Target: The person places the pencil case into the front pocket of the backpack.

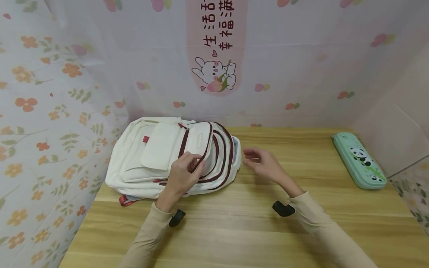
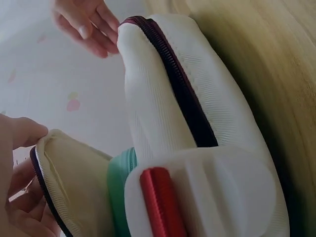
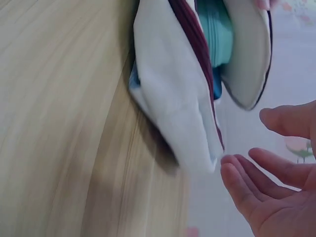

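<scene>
A white backpack (image 1: 161, 149) with dark red zippers lies on the table at left, its front pocket unzipped. My left hand (image 1: 184, 171) pinches the edge of the pocket flap (image 2: 74, 177) between thumb and fingers and holds it away from the bag. Inside the gap, a green ribbed-edged thing (image 3: 216, 37) shows in part, with something blue (image 3: 217, 83) beside it; the rest of both is hidden. Just off the bag's right end, my right hand (image 1: 263, 163) hovers with loosely bent, parted fingers and nothing in them.
A mint-green pencil case (image 1: 360, 160) with pandas lies at the table's far right. Behind the wooden table (image 1: 228, 230) hangs a printed curtain (image 1: 161, 74), and a flowered one borders the left side. A red strap loop (image 1: 125, 201) sticks out at the bag's lower left.
</scene>
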`<act>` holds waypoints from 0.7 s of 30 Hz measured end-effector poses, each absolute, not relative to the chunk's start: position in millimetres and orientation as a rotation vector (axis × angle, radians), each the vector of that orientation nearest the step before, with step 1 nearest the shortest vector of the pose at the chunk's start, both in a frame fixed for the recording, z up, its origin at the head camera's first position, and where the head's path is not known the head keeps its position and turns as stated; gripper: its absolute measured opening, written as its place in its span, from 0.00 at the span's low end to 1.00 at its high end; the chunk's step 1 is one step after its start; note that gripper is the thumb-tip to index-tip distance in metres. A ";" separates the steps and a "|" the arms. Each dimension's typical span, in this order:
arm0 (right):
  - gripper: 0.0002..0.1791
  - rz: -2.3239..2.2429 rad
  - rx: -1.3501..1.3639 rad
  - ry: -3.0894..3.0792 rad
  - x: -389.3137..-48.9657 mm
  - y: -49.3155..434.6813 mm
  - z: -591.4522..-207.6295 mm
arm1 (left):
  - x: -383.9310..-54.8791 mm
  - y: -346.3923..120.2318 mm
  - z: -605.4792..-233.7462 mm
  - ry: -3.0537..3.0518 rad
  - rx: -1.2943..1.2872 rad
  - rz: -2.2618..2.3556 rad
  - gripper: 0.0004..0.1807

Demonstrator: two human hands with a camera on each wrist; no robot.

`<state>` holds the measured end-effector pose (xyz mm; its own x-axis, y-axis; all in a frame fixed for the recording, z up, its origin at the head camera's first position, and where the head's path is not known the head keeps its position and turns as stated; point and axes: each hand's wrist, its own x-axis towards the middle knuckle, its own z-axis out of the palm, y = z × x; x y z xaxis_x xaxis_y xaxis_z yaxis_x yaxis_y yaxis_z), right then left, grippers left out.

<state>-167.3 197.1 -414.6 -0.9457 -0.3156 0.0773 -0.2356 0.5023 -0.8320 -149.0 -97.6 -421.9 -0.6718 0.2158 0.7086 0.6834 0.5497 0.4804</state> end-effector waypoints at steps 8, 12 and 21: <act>0.28 -1.236 -0.350 2.931 -157.4 253.9 -405.3 | -150.4 -98.2 -423.6 -2.193 -0.730 -1.022 0.05; 0.36 -1.013 -0.159 3.110 -158.1 311.3 -405.5 | -150.2 -99.3 -422.5 -2.199 -0.733 -1.034 0.05; 0.52 -0.686 0.429 3.183 -135.6 453.7 -432.9 | -151.1 -103.2 -422.8 -2.182 -0.714 -1.047 0.05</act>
